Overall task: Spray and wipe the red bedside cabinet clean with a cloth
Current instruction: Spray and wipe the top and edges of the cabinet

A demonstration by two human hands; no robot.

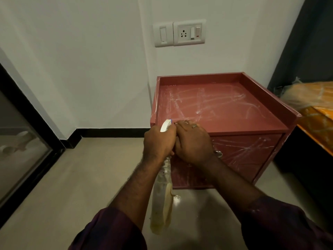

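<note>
The red bedside cabinet [225,105] stands against the white wall, with a raised rim on three sides. White streaks smear its top and its drawer fronts. In front of its near left corner, my left hand [158,141] is closed around the neck of a clear spray bottle [166,168] with a white spray head [166,125]. My right hand [193,141], which wears a ring, is wrapped over the spray head from the right, fingertips at the nozzle. A pale yellow cloth [162,208] hangs down along the bottle; which hand pinches it is hidden.
A metal ring pull [218,153] hangs on the upper drawer. A bed with an orange cover [313,105] adjoins the cabinet on the right, under a dark curtain [306,42]. A switch and socket plate [180,33] is on the wall. A black-framed glass door [21,141] is on the left.
</note>
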